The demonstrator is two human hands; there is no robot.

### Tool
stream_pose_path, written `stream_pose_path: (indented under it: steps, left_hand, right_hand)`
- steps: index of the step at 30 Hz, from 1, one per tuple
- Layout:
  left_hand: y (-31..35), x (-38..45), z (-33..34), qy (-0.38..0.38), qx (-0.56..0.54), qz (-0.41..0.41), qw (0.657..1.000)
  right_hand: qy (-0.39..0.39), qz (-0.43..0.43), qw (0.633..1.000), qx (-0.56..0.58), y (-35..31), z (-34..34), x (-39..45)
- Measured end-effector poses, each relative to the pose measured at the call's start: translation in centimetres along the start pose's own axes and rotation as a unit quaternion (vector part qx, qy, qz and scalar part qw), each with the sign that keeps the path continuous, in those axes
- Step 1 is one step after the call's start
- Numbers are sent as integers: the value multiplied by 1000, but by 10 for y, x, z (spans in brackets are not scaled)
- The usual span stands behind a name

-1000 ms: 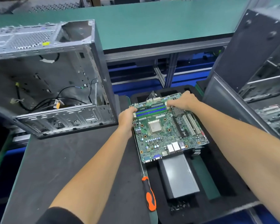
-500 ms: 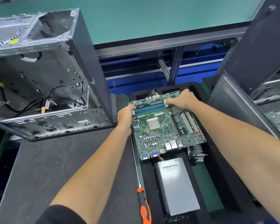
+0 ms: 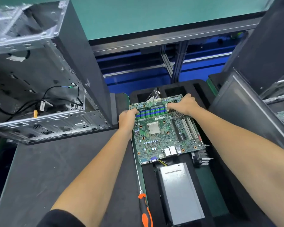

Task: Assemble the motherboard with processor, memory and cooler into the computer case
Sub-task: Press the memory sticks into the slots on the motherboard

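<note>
The green rectangular motherboard (image 3: pixel 164 130) lies over the black foam tray (image 3: pixel 202 95) at the table's centre, as before. The left hand (image 3: pixel 127 119) keeps its grip on the board's 9 o'clock edge, and the right hand (image 3: pixel 184 104) its grip at 1 o'clock by the blue memory sticks (image 3: pixel 152 112). The open grey metal computer case (image 3: pixel 44 89) has slid toward 9 o'clock in view.

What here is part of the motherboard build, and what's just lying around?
In the job:
- green motherboard, gripped at its sides by left hand and right hand
- square silver processor in its socket
- blue memory slots
- finned metal cooler
- open grey metal computer case

Lying about:
- orange-handled screwdriver
- grey metal power supply box
- black foam tray
</note>
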State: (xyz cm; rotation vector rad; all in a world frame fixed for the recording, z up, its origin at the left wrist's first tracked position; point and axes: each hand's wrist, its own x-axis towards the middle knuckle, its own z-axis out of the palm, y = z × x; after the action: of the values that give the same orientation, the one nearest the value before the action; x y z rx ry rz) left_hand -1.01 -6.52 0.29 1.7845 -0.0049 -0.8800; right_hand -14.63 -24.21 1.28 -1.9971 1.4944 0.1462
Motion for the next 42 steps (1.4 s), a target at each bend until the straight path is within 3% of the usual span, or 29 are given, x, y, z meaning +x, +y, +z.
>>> stream_pose_path:
  steps: [9, 21, 28, 33, 35, 36, 39, 40, 42]
  left_hand:
    - [-5, 0, -3, -23, 55, 1, 998]
    - [-7, -24, -23, -57, 100, 62, 991]
    - [-11, -45, -61, -32, 93, 90, 991]
    - [-13, -57, -110, 1, 94, 124, 988]
    - [-15, -57, -137, 26, 88, 131, 987]
    - [-16, -56, -151, 43, 86, 134, 986]
    - [-19, -52, -192, 98, 85, 139, 982]
    - [-19, -51, -204, 112, 83, 138, 981]
    - [-19, -49, -227, 134, 75, 138, 978]
  right_hand:
    - [23, -5, 1000, 4, 3, 3, -6]
    - [39, -5, 999, -7, -1, 4, -36]
    - [111, -152, 982, -1, -51, 12, -79]
    - [81, -262, 959, 67, -115, 33, -126]
    - [108, -303, 943, 83, -139, 39, -148]
    - [161, -336, 925, 69, -148, 42, -161]
    - [318, -486, 814, -20, -176, 56, -203]
    - [321, -530, 784, -39, -185, 62, -215]
    - [267, -581, 764, -78, -206, 77, -231]
